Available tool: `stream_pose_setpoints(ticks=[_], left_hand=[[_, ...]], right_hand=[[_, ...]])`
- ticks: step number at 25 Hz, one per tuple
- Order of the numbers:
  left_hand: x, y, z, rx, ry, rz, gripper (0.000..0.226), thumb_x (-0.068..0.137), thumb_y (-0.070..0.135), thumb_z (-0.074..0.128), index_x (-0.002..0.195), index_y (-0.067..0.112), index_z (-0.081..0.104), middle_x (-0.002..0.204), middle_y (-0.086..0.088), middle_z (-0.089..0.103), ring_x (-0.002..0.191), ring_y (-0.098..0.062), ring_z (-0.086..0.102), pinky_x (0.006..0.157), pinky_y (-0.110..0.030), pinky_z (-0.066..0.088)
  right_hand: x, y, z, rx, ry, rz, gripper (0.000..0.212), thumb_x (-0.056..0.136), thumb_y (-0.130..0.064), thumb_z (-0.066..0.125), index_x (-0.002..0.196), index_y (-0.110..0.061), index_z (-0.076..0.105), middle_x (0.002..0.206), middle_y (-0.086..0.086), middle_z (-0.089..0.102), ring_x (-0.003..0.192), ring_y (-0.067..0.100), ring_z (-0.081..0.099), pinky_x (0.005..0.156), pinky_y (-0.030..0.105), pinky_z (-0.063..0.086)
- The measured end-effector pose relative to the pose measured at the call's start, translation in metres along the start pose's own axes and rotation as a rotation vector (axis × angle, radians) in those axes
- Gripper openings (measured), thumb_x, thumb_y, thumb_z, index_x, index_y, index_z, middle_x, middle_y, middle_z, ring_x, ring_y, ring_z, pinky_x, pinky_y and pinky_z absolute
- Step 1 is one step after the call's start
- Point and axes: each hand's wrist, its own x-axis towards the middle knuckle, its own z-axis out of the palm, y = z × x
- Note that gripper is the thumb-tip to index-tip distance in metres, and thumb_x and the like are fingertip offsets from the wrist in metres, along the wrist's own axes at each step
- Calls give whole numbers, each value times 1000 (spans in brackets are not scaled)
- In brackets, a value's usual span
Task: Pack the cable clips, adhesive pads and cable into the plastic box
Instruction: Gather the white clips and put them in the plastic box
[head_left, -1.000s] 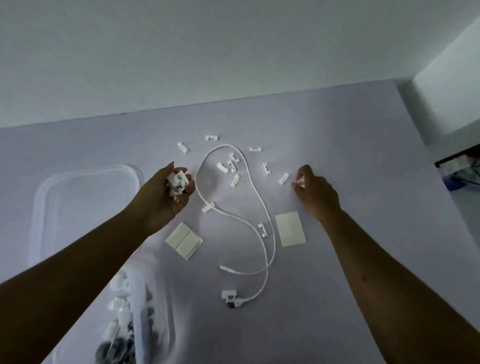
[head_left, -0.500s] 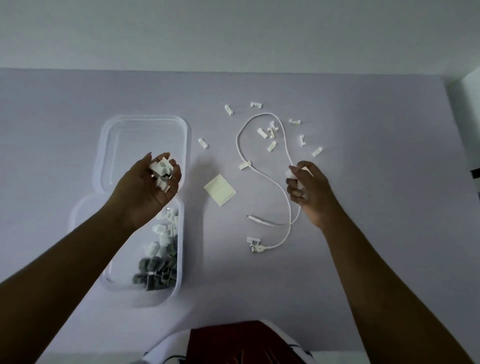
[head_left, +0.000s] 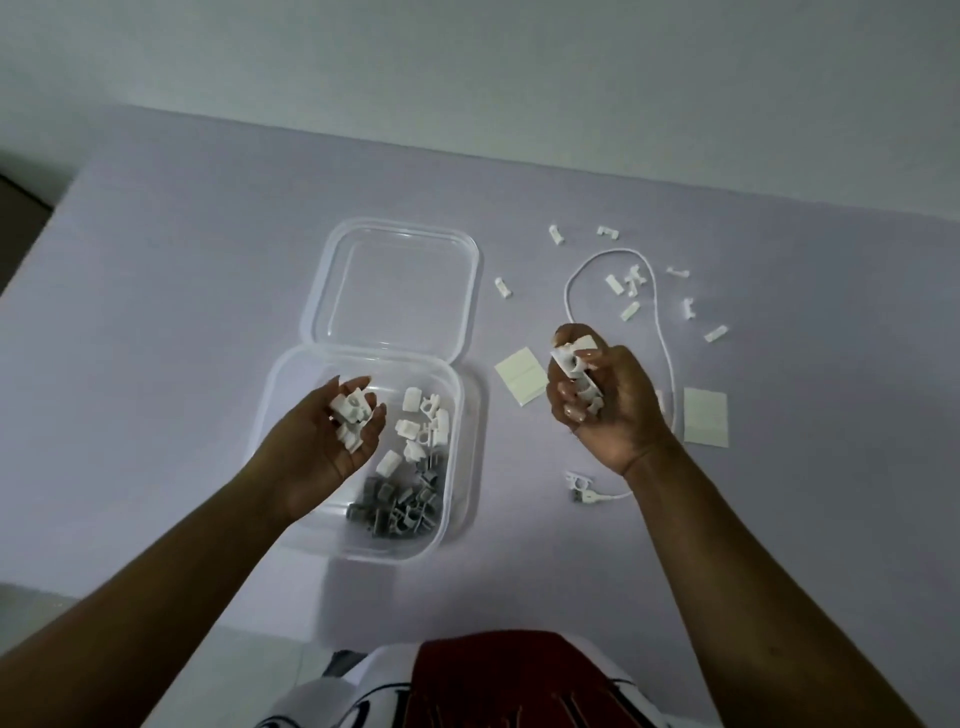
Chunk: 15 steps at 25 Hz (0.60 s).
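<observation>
Hands have shifted: our left hand (head_left: 332, 441) now hangs over the plastic box (head_left: 291, 384), fingers cupped around white clips (head_left: 353, 410); our right hand (head_left: 602, 400), at three o'clock of it, clamps more. Two adhesive pads (head_left: 522, 374) and one cable (head_left: 660, 332) lie on the bench (head_left: 156, 312), with nine loose clips.

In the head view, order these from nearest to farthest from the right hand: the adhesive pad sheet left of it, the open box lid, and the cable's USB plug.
From the right hand:
1. Adhesive pad sheet, just left of the hand.
2. USB plug, below the hand, toward the person.
3. Box lid, far left and farther back, lying open behind the plastic box.
</observation>
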Motion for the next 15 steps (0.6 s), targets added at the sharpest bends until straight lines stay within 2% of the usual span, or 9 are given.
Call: stream_pose_setpoints(ticks=[3, 5, 6, 7, 9, 10, 12, 13, 15], left_hand=[[-5, -4, -1, -16, -7, -18, 23, 89, 29, 58, 91, 13, 75, 86, -4, 69, 76, -19, 71, 60, -25, 58], [-5, -5, 0, -22, 5, -25, 23, 93, 29, 56, 96, 13, 72, 85, -4, 69, 74, -19, 70, 61, -25, 58], [-5, -6, 0, -21, 7, -28, 22, 93, 28, 56, 97, 13, 71, 85, -4, 69, 74, -19, 70, 62, -25, 58], [-6, -7, 0, -16, 5, -31, 20, 91, 26, 58, 98, 13, 70, 85, -4, 69, 74, -19, 70, 62, -25, 58], [-7, -10, -1, 8, -1, -34, 20, 83, 24, 64, 99, 13, 70, 85, -4, 69, 74, -18, 69, 63, -24, 58], [-7, -12, -3, 21, 1, -40, 21, 82, 24, 65, 100, 13, 70, 85, -5, 70, 74, -18, 69, 63, -24, 58], [-7, -15, -6, 22, 17, -58, 20, 89, 24, 60, 103, 12, 69, 85, -5, 70, 74, -18, 69, 62, -24, 58], [-6, -17, -8, 17, 28, -63, 21, 92, 25, 57, 104, 12, 68, 85, -5, 70, 74, -18, 70, 62, -24, 58], [-6, -18, -11, 6, 54, -60, 21, 93, 24, 56, 103, 11, 69, 85, -5, 70, 74, -19, 70, 62, -24, 58]], right_hand=[[1, 6, 1, 22, -70, 71, 24, 84, -38, 56, 83, -14, 60, 75, 6, 63, 53, 13, 56, 34, 13, 34], [0, 14, -4, -53, 5, 91, 30, 90, -42, 55, 79, -14, 59, 76, 5, 61, 51, 12, 51, 34, 12, 28], [-2, 19, -9, -164, 76, 90, 29, 92, -40, 55, 77, -15, 59, 74, 6, 59, 48, 11, 47, 36, 13, 25], [-5, 25, -16, -346, 160, 94, 27, 94, -36, 55, 76, -16, 60, 72, 6, 58, 46, 11, 45, 38, 14, 24], [-15, 37, -31, -853, 310, 146, 24, 95, -33, 56, 79, -16, 59, 67, 6, 61, 47, 14, 49, 42, 18, 32], [-21, 43, -39, -1140, 350, 187, 21, 95, -34, 55, 84, -16, 57, 67, 5, 62, 52, 17, 56, 47, 21, 39], [-31, 57, -49, -1632, 370, 302, 20, 96, -34, 53, 104, -16, 50, 82, 6, 68, 72, 22, 66, 62, 27, 50], [-35, 63, -50, -1780, 381, 347, 27, 96, -33, 53, 115, -15, 45, 93, 7, 69, 82, 23, 68, 70, 30, 53], [-36, 75, -49, -1900, 413, 359, 42, 97, -31, 51, 131, -13, 35, 109, 8, 68, 94, 23, 68, 78, 33, 54]])
